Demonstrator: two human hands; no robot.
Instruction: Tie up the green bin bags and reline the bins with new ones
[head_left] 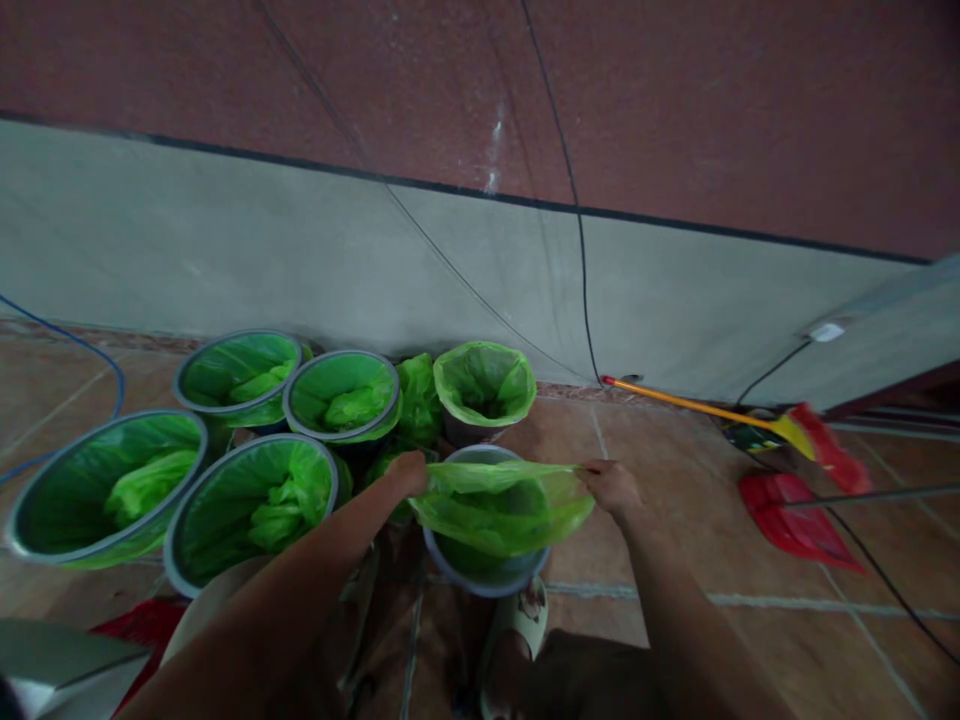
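A green plastic bin bag (502, 510) is stretched wide between my two hands, its mouth pulled taut. My left hand (409, 474) grips the left edge of the bag, fingers closed. At the opposite edge, my right hand (611, 487) is closed on the plastic. Directly below the bag stands a round grey bin (487, 578), its rim partly covered by the bag. Just behind it is another bin (484, 385) lined with green plastic folded over its rim. Loose green bags (418, 400) lie bunched to the left of that bin.
Several lined grey bins (251, 515) are grouped on the left. A red dustpan (795, 515) and a broom (814, 445) with an orange handle lie at right. A wall (300, 240) runs behind, with hanging cables (577, 220). A blue hose (116, 375) crosses the left floor.
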